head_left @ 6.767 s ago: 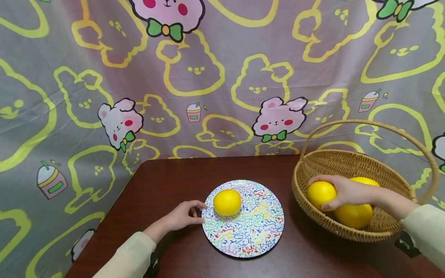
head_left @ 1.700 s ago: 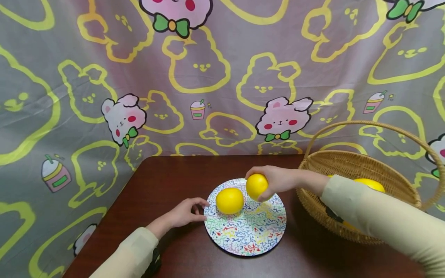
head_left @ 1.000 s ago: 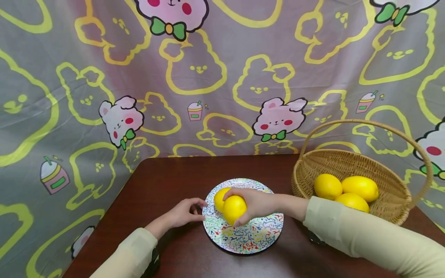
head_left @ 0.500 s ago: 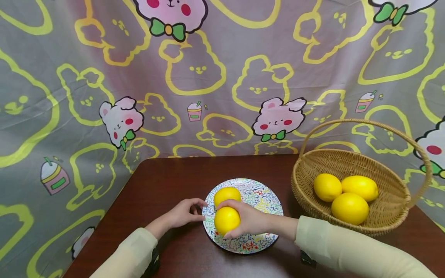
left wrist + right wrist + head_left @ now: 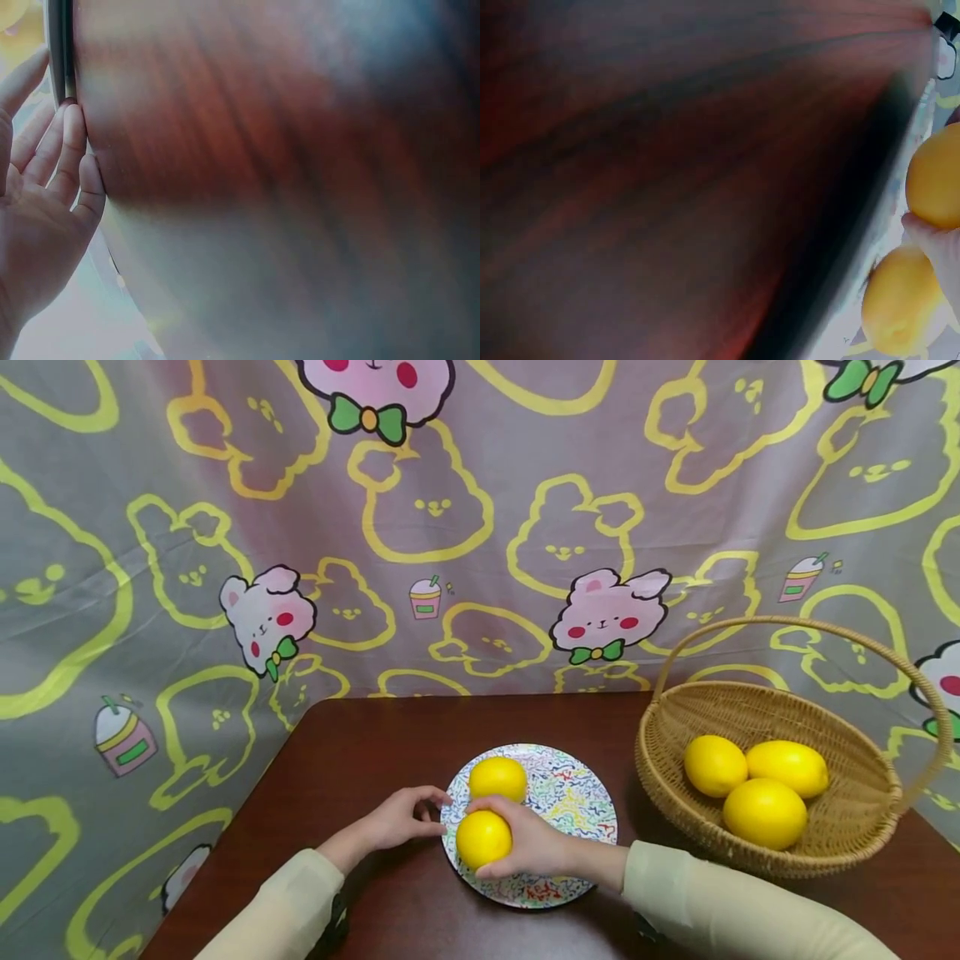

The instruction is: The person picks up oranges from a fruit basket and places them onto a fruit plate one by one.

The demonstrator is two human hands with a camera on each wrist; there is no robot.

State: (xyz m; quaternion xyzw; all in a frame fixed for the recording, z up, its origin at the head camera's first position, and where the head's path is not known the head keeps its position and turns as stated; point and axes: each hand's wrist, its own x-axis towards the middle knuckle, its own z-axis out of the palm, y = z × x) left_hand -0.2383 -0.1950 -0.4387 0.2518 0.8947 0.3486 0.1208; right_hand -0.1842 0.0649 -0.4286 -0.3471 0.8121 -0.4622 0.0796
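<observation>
My right hand grips a yellow lemon over the near left part of a round plate with a colourful squiggle pattern. Thumb and fingers wrap the fruit from the right, and its underside is hidden. Just behind it on the plate lies a second lemon. At the plate's left rim, the left hand has its fingers loosely extended and holds nothing. In the left wrist view the fingertips of that hand meet the plate's edge. Lemons crowd the right border of the right wrist view.
A wicker basket with a tall arched handle stands to the right of the plate, three lemons inside. Both plate and basket are on a dark brown table. Behind hangs a patterned cloth.
My right hand has taken a lemon from the basket, carried it left over the plate, then drawn it nearer, in front of the other lemon. The left hand stays at the rim.
</observation>
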